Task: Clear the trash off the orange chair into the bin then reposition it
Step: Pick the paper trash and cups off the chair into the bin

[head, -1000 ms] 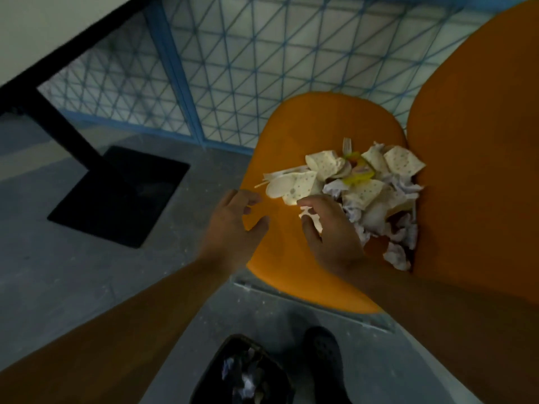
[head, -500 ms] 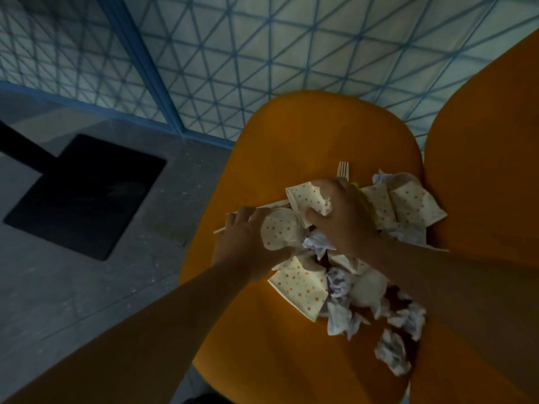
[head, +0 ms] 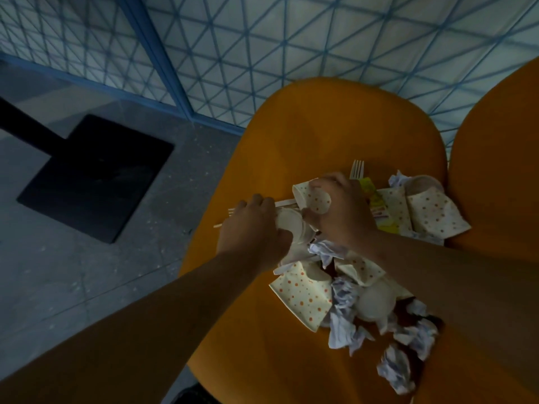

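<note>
Now both hands on the orange chair (head: 335, 126), left hand (head: 253, 228) round a white cup (head: 291, 224), right hand (head: 341, 211) round a dotted cup (head: 316, 198).

two bare forearms reach in from the bottom edge, with no sleeve, watch, bracelet or glove on either one. the left hand (head: 256, 228) and the right hand (head: 341, 211) carry no rings that show. a dark shoe (head: 189, 396) toe peeks in at the bottom edge.
</note>
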Demonstrator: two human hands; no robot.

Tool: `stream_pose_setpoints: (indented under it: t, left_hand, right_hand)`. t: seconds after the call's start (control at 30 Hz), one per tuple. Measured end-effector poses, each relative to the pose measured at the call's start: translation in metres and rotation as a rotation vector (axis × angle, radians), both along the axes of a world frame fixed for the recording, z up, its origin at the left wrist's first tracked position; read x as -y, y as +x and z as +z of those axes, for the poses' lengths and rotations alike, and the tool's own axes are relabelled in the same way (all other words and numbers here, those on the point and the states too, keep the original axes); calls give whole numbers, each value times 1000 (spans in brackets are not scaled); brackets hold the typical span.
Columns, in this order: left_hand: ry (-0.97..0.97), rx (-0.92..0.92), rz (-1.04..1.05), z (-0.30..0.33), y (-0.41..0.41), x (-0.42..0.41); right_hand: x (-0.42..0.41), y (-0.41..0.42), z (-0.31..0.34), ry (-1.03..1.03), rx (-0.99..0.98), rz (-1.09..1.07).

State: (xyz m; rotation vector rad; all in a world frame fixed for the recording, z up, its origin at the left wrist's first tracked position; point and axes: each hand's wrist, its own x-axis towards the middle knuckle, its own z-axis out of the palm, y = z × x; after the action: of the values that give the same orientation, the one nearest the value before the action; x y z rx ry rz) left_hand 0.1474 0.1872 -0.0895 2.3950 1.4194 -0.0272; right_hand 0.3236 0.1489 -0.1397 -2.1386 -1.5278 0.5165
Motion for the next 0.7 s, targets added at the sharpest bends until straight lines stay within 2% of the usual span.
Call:
stream_pose_setpoints:
  t: [0.17,0.37,0.57,0.7]
  left_hand:
    - [0,37,51,8,-15,5]
    - [-64,219,83,26,-50,22]
    - [-44,429,88,65,-113,63]
    - [16,442,52,74,-170,96]
  right_hand:
    - [8,-1,12,98,17,-50]
    - [30,-22,37,161,9,-48]
    - [77,-89,74,252,28,-67]
    - [123,-158,88,314,-17,-61]
